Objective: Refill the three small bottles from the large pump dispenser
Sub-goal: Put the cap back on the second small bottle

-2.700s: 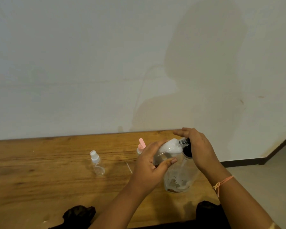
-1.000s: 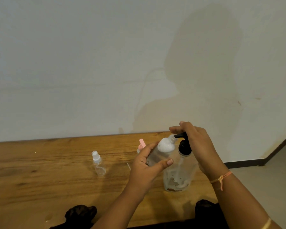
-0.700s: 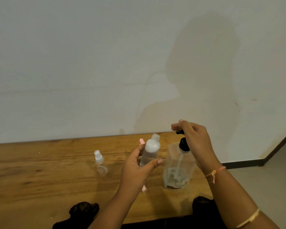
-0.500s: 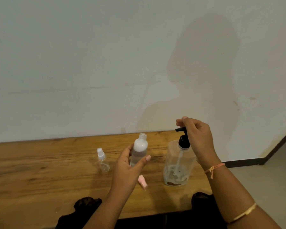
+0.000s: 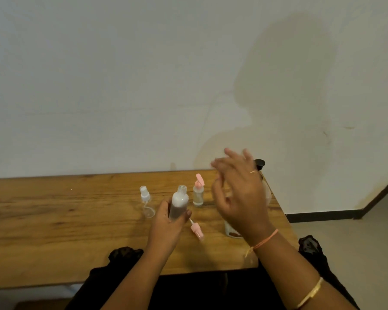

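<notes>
My left hand [image 5: 168,222] grips an uncapped small bottle [image 5: 179,202] upright, with white liquid showing in its upper part. My right hand [image 5: 240,193] hovers blurred with its fingers spread, in front of the large pump dispenser [image 5: 259,164]; only the black pump head and a bit of the base show. A small bottle with an open pink flip cap [image 5: 198,193] stands behind. A clear spray bottle [image 5: 146,201] stands to the left. A loose pink pump cap [image 5: 196,229] lies on the wooden table [image 5: 54,220].
The table's right edge runs just past the dispenser, with floor and a dark skirting board [image 5: 323,214] beyond. A plain white wall stands right behind the table. Black fabric [image 5: 126,253] shows at the near edge.
My left hand drew the small bottle away from the pump spout and turned it upright, moving left. My right hand let go of the pump head and now hovers open.
</notes>
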Available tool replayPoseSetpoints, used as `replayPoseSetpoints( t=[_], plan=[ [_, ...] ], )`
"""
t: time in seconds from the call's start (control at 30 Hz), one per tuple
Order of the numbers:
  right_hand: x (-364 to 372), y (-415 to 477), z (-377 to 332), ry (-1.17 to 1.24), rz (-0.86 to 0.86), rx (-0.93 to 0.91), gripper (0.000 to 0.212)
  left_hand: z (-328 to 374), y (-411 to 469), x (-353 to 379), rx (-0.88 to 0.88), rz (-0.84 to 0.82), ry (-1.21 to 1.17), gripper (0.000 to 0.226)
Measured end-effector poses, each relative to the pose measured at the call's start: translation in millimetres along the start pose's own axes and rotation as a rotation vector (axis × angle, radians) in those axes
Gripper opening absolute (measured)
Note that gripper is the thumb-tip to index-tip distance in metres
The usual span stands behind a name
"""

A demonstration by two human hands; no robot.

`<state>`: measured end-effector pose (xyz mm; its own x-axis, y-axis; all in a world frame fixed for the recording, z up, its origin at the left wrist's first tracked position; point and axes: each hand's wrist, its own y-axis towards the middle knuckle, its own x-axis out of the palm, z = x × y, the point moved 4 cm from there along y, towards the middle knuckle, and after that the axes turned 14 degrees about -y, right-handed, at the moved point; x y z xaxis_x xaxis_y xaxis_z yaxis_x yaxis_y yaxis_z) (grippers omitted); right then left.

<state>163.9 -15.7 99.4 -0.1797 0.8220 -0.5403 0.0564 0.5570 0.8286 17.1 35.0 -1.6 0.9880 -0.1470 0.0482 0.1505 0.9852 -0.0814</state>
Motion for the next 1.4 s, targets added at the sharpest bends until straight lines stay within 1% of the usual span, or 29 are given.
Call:
replayPoseSetpoints(
  t=[0.03, 0.1, 0.2, 0.27, 0.3, 0.4, 0.5, 0.63, 0.7, 0.8, 0.83, 0.93, 1.07, 1.13, 1.2, 1.4],
  plan=[
    [10, -6, -7, 0.024, -0.043, -0.056, 0.024, -4, 3, -2, -0.025, 0.006, 0.008, 0.031],
    [31, -18, -16, 0.055, -0.198, -0.094, 0.026, -10, 8, -6, -0.06, 0.025, 0.026, 0.035],
    [71, -39, -21, -0.002, -0.575, -0.074, 0.034, -15, 15, -12, -0.091, 0.06, 0.041, 0.035],
    [95, -57, -15, -0.074, -0.823, -0.029, 0.03, -18, 19, -14, -0.107, 0.065, 0.05, 0.034],
    [103, -65, -12, -0.109, -0.909, -0.015, 0.029, -20, 21, -15, -0.114, 0.062, 0.058, 0.034],
    [120, -86, -6, -0.162, -1.105, 0.011, 0.029, -22, 25, -17, -0.132, 0.056, 0.089, 0.037],
    [128, -98, -4, -0.181, -1.2, 0.03, 0.032, -21, 27, -15, -0.138, 0.049, 0.081, 0.038],
    [133, -104, -2, -0.225, -1.214, 0.004, 0.033, -20, 30, -13, -0.123, 0.039, 0.064, 0.033],
    [137, -106, 0, -0.241, -1.21, 0.003, 0.029, -21, 31, -12, -0.118, 0.035, 0.07, 0.033],
    [139, -102, 4, -0.194, -1.144, 0.095, 0.02, -22, 33, -13, -0.118, 0.024, 0.085, 0.034],
    [137, -97, 5, -0.171, -1.096, 0.139, 0.02, -22, 33, -14, -0.12, 0.024, 0.091, 0.035],
    [119, -71, 1, -0.061, -0.891, 0.23, 0.03, -21, 36, -18, -0.103, 0.026, 0.118, 0.036],
    [76, -36, -6, 0.146, -0.569, 0.264, 0.021, -18, 39, -19, -0.078, 0.028, 0.146, 0.039],
    [61, -27, -5, 0.2, -0.485, 0.266, 0.028, -17, 39, -18, -0.072, 0.026, 0.154, 0.04],
    [55, -23, -4, 0.195, -0.484, 0.25, 0.032, -16, 40, -18, -0.06, 0.022, 0.167, 0.04],
    [51, -19, 2, 0.14, -0.626, 0.225, 0.025, -15, 42, -20, -0.032, 0.024, 0.19, 0.039]
  ],
)
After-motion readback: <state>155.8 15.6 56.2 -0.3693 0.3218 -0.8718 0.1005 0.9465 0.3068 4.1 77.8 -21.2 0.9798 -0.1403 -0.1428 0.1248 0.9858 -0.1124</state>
